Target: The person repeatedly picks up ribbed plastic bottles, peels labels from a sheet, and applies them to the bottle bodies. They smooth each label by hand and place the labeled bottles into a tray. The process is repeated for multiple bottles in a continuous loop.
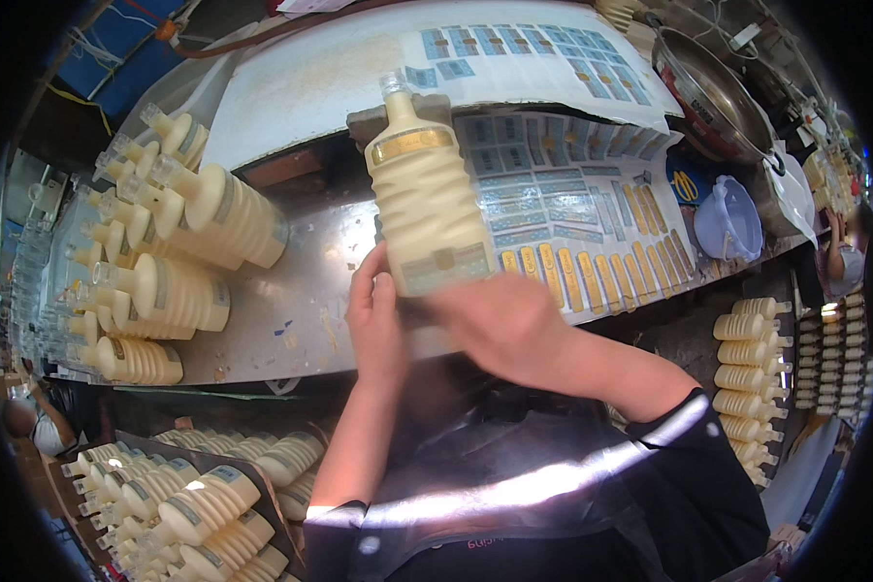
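Observation:
A cream bottle with wavy ribs and a clear stopper lies tilted in front of me, its neck pointing away. Its shoulder bears a gold label, and a blue-grey label sits near its base. Brownish-grey blocks stand beside and behind the neck. My left hand grips the bottle's lower left edge with curled fingers. At the lower label, my right hand is over the base, smeared by motion. Its fingers cannot be made out.
Cream bottles crowd the metal table at left; more bottles fill a box below. Gold strips and blue labels lie in rows at right, beside a lavender bucket and a metal pan. Other people work at both sides.

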A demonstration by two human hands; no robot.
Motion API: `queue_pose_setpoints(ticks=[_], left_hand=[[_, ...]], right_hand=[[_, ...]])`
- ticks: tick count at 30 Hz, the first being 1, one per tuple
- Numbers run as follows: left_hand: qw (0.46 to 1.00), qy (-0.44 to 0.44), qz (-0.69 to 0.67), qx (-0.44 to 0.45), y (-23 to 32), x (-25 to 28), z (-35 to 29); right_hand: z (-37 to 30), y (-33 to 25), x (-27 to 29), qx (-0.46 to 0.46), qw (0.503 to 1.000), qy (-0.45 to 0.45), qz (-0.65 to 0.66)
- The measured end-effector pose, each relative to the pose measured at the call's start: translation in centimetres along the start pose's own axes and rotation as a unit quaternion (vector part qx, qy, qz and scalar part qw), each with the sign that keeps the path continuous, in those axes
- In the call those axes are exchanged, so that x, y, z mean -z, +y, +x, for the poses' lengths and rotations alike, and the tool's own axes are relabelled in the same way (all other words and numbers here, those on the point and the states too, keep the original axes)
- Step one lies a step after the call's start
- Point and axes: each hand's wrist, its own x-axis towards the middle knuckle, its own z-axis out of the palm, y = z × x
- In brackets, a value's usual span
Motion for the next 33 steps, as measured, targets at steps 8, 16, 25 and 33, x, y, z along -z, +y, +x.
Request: queue_pose_setpoints(ticks=[8, 16, 25, 33], left_hand=[[0.966, 0.042, 0.237, -0.096, -1.2, -1.7, 0.2], [0.999, -0.022, 0.013, -0.027, -1.3, -0.8, -0.1], [0.985, -0.061, 0.146, -0.075, -2.5, 1.2, 0.0], [0.907, 0.003, 0.364, -0.214, 0.0, 0.0, 0.1]], right_hand=[[0.0, 0.8, -2.8, -0.188, 0.974, 0.093, 0.080], [-4.1, 4.6, -3.9, -0.303, 0.923, 0.199, 0.131], [-3.5, 4.5, -3.7, -0.256, 0.926, 0.197, 0.195], [-2.7, 4.2, -1.8, -0.078, 0.982, 0.169, 0.027]])
